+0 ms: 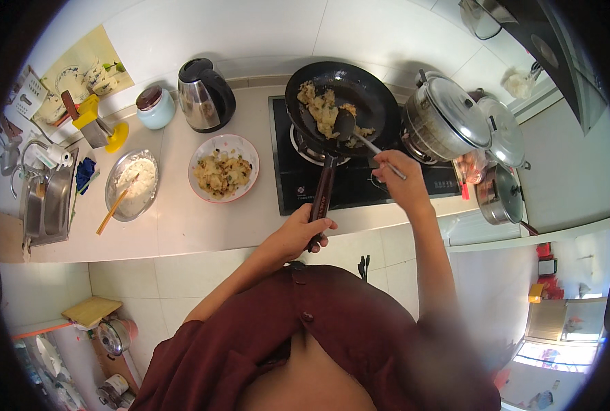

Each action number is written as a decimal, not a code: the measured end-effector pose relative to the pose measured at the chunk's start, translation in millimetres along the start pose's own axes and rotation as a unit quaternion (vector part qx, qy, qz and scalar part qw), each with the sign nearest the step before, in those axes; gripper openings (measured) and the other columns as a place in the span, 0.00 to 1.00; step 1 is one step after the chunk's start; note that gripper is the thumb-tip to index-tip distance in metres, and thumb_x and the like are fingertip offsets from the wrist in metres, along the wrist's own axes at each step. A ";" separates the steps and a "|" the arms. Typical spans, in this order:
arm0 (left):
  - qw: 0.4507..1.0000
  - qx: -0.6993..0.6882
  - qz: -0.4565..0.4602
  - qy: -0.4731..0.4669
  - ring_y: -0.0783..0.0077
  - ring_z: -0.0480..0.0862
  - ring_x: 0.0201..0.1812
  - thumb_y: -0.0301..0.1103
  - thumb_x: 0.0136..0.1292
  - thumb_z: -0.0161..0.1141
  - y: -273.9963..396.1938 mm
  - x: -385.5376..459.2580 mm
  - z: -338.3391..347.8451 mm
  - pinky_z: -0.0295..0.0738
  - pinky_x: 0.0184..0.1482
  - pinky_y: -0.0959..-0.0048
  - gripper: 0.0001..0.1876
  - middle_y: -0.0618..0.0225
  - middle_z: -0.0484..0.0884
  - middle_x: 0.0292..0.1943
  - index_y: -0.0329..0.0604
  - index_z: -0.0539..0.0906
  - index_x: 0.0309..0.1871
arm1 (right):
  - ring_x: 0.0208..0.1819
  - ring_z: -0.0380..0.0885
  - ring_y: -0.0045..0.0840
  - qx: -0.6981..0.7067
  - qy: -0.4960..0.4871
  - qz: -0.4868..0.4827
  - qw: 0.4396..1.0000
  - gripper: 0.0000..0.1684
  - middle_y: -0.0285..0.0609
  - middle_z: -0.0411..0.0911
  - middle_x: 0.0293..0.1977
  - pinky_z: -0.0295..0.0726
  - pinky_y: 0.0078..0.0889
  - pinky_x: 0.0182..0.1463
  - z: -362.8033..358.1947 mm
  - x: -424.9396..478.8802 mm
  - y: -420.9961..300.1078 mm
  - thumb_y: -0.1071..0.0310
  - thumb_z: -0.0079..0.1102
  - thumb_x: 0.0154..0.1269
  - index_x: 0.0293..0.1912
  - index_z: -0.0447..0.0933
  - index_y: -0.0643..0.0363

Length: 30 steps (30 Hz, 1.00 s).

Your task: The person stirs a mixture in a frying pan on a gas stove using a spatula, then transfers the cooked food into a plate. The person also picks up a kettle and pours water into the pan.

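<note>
My left hand point(305, 231) grips the brown handle point(325, 192) of a black wok point(374, 97), which is tilted over the left burner of a black gas hob point(310, 192). In my right hand point(401, 180) is the metal handle of a ladle point(344, 125), its bowl down in the wok against the lumpy yellowish food point(319, 108). More of the food lies along the wok's lower right side. To the left of the hob, a white patterned plate point(256, 172) holds a heap of similar food with dark bits.
A metal bowl point(110, 180) of pale batter with chopsticks, an electric kettle point(197, 97) and a lidded jar point(155, 110) stand left on the counter, before the sink point(55, 216). A large steamer pot point(428, 123) and a lidded pan point(497, 195) stand at the right.
</note>
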<state>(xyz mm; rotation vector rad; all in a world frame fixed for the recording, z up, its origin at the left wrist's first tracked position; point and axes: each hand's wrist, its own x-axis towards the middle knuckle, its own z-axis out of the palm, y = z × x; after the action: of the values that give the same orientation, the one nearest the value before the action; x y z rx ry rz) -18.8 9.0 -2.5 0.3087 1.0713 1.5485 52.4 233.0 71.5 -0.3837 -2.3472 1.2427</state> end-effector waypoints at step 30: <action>1.000 -0.016 -0.016 0.015 0.75 0.74 0.25 0.30 0.64 0.53 2.8 -1.4 4.5 0.66 0.21 0.79 0.15 0.59 0.75 0.41 0.38 0.62 0.50 | 0.18 0.78 0.26 0.068 0.124 0.228 0.963 0.18 0.47 0.76 0.26 0.78 0.22 0.19 -63.6 17.9 -20.0 0.59 0.56 0.63 0.40 0.75 0.68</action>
<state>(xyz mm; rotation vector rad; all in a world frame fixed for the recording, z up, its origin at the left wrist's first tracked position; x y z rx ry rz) -17.0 10.0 2.6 0.2456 1.0690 1.5447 68.9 274.7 123.9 -1.0136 -2.0071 1.4483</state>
